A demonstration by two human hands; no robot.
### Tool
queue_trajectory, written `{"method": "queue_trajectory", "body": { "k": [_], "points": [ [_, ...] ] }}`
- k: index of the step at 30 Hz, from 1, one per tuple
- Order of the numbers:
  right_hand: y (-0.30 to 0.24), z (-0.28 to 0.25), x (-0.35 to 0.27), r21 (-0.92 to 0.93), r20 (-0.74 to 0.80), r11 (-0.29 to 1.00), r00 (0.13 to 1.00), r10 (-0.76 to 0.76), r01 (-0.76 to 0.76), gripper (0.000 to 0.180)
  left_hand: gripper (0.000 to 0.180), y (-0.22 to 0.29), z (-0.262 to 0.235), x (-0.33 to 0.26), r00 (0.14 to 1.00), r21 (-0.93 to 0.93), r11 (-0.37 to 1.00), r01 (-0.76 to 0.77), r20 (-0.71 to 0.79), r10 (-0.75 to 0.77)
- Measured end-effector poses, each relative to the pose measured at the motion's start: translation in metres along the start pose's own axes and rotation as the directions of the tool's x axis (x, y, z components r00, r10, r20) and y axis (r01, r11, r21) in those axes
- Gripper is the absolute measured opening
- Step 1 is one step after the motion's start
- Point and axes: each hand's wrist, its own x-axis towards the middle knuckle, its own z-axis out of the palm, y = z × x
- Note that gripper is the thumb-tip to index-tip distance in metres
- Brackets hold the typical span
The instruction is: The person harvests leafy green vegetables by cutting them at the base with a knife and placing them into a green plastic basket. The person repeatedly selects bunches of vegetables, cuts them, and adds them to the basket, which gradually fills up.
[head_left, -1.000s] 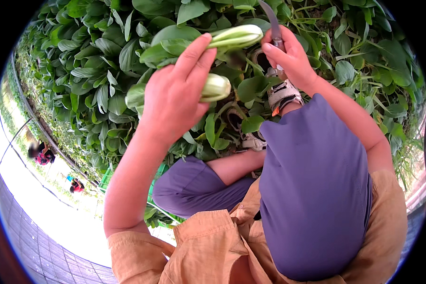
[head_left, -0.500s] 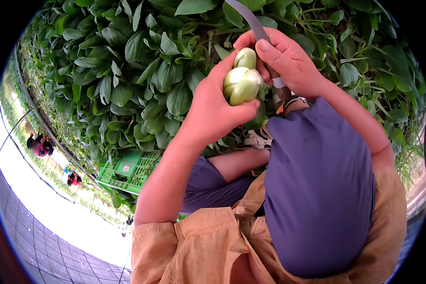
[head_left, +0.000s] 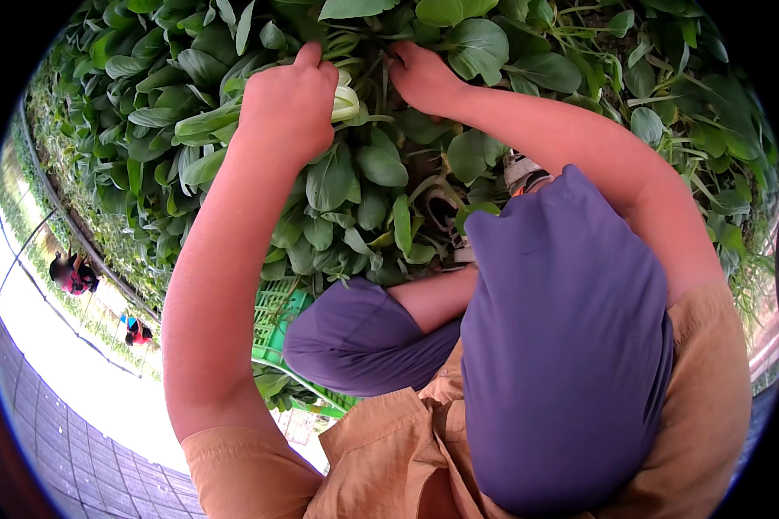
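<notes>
My left hand (head_left: 287, 111) is closed around green-stemmed bok choy (head_left: 345, 101), whose pale stalks show at the right of my fist and whose leaves stick out to its left. To the right, my right hand (head_left: 424, 80) reaches low among the plants, fingers curled. The knife it held a moment before is mostly hidden by the leaves and my fingers; only something dark shows at the fingertips. Between both hands lie thin stems and shaded soil. Dense bok choy plants (head_left: 329, 182) surround both hands.
A green plastic crate (head_left: 273, 316) with leaves about it stands beside my bent left knee (head_left: 346, 333). My shoe (head_left: 521, 170) is among the plants. Far left, beyond a curved pipe (head_left: 48, 186), two people (head_left: 76, 275) are by the bed.
Both hands have moved away from each other and down into the plants. My left hand has turned over and moved left with the bok choy. The knife blade has gone out of sight.
</notes>
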Motion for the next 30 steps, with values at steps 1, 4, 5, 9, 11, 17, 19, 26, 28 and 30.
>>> {"method": "queue_trajectory", "body": {
  "k": [1, 4, 5, 9, 11, 17, 19, 26, 28, 30],
  "points": [
    [0.001, 0.002, 0.001, 0.026, 0.018, 1.0, 1.0, 0.004, -0.005, 0.035, 0.054, -0.004, 0.006, -0.001, 1.0, -0.013, 1.0, 0.009, -0.006, -0.009],
    [0.013, 0.007, 0.016, 0.107, 0.031, 0.994, 0.999, -0.017, 0.014, 0.032, 0.043, -0.011, 0.022, -0.003, 0.991, -0.011, 1.0, -0.016, -0.133, 0.014],
    [0.014, 0.01, 0.02, 0.137, 0.034, 0.99, 0.999, -0.027, 0.022, 0.031, 0.038, -0.011, 0.027, -0.004, 0.982, -0.004, 1.0, -0.031, -0.186, 0.029],
    [0.01, 0.016, 0.029, 0.141, 0.072, 0.988, 0.996, 0.057, -0.067, 0.027, 0.045, -0.009, 0.034, -0.006, 0.982, 0.035, 0.999, -0.015, -0.188, 0.022],
    [0.002, 0.014, 0.036, 0.058, 0.11, 0.991, 0.988, 0.112, -0.119, 0.024, 0.06, -0.005, 0.032, -0.006, 0.994, 0.045, 0.999, 0.023, -0.111, -0.018],
    [0.0, 0.007, 0.067, -0.214, 0.372, 0.973, 0.913, 0.165, -0.089, 0.02, 0.069, -0.005, 0.03, -0.02, 0.981, -0.032, 0.999, 0.029, -0.19, -0.035],
    [-0.001, 0.001, 0.024, 0.077, 0.288, 0.982, 0.947, 0.145, -0.174, 0.02, 0.074, 0.001, 0.023, -0.038, 0.968, -0.038, 0.999, -0.007, -0.252, -0.003],
    [-0.001, -0.071, -0.058, 0.675, 0.177, 0.738, 0.974, -0.139, -0.017, 0.052, 0.072, 0.049, 0.003, -0.074, 0.908, -0.069, 0.986, -0.155, -0.403, 0.114],
    [-0.009, -0.072, -0.057, 0.649, 0.249, 0.747, 0.968, -0.031, -0.143, 0.054, 0.073, 0.059, 0.002, -0.079, 0.916, -0.112, 0.984, -0.139, -0.393, 0.084],
    [-0.017, -0.069, -0.057, 0.602, 0.292, 0.771, 0.956, 0.029, -0.208, 0.055, 0.074, 0.064, 0.005, -0.089, 0.922, -0.15, 0.984, -0.098, -0.386, 0.032]
  ]
}}
